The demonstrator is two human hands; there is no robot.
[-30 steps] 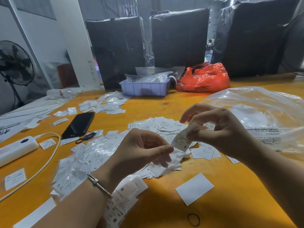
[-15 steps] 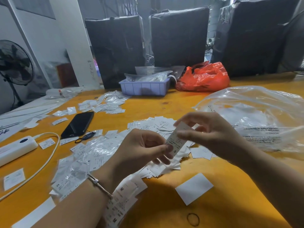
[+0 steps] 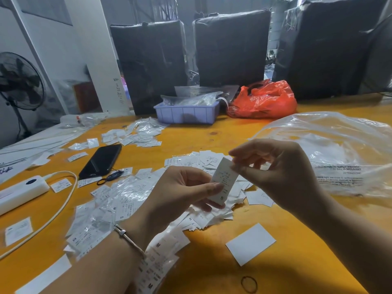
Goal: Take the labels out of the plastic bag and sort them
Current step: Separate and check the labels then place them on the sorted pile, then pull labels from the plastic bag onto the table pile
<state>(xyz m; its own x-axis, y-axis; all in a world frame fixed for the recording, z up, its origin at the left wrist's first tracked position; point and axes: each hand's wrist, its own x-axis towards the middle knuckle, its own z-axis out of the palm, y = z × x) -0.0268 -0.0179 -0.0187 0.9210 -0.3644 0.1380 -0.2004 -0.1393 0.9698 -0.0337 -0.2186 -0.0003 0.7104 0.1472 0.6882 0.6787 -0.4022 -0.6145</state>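
I've got one white label [image 3: 223, 181] held up betw. both hands, tilted, above the loose heap of labels [image 3: 203, 162] on the orange table [image 3: 212, 132]. My left hand [image 3: 182, 192] pinches its lower end, thumb on the front w/ the other fingers curled behind; my right hand [image 3: 277, 168] pinches the upper right edge betw. thumb and forefinger, remaining fingers loosely bent. Print on the label is too small to read, though there's what looks like an S near its bottom. The big clear plastic bag [image 3: 339, 149] lies crumpled on the table just right of my right hand, w/ black print on its near side. More labels, some in small clear sleeves, are spread under and left of my left wrist [image 3: 110, 200]; several show M or S. A blank white card [image 3: 250, 244] lies nearer to me than the heap, and a rubber band [image 3: 249, 284] nearer still. A black phone [image 3: 101, 160] lies to the left, beyond the sleeved labels.
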